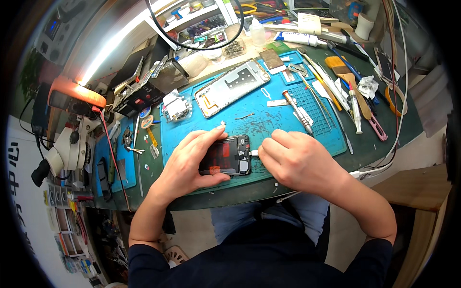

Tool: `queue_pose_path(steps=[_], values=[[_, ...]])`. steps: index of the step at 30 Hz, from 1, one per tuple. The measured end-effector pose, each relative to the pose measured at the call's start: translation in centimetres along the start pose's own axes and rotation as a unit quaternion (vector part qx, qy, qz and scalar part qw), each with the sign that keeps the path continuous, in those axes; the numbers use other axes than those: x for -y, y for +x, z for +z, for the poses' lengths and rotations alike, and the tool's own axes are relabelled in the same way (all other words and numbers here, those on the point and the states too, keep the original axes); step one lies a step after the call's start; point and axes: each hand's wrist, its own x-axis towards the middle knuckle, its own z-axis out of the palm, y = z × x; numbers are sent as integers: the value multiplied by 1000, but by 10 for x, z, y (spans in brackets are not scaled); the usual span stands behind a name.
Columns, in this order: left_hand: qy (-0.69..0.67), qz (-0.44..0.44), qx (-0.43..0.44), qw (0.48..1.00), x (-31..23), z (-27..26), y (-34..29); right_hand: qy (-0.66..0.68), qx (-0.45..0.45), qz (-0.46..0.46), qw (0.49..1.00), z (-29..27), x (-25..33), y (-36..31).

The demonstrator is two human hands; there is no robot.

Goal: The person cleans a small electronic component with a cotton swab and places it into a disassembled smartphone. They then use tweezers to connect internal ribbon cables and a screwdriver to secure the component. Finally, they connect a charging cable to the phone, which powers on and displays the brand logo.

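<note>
- Mat [175, 132]: one blue work sheet across the centre of the frame, with a grid of small raised cells toward its right side and dark, crumb-like marks in its middle.
- Hands: two, bare and well apart from each other, the forearms entering from the lower left and lower right. The left hand [189, 161] arches over the phone's left end, thumb along the lower edge, fingers at the upper edge. The right hand [297, 156] is curled, its fingertips pinched on a plug.
- Metal shell [232, 88]: one, silver-grey, a rounded rectangle lying aslant at upper centre.
- Opened phone [230, 154]: one, at the centre of the frame, flat and dark, with a reddish translucent patch and small parts at its right end.
- Screwdriver [298, 113]: one, slim and cylindrical, lying obliquely right of centre.
- Pin [265, 93]: one, thin pale metal, looped at one end.
- Plug [254, 153]: one, small and white, at the phone's right edge; its depth of insertion cannot be told.
</note>
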Motion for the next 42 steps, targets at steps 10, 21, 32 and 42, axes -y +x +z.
queue_pose_path(steps=[10,21,32,42], values=[[-2,6,-2,1000,1,0,-3,-25,35,-1,999,-7,2,5],[32,28,-57,997,4,6,-11,-116,19,210,971,-36,-34,9],[19,33,-132,990,6,9,-15,-169,62,276,944,-12,-47,13],[10,-13,-292,956,16,-12,1,406,-145,414,802,-41,-67,58]])
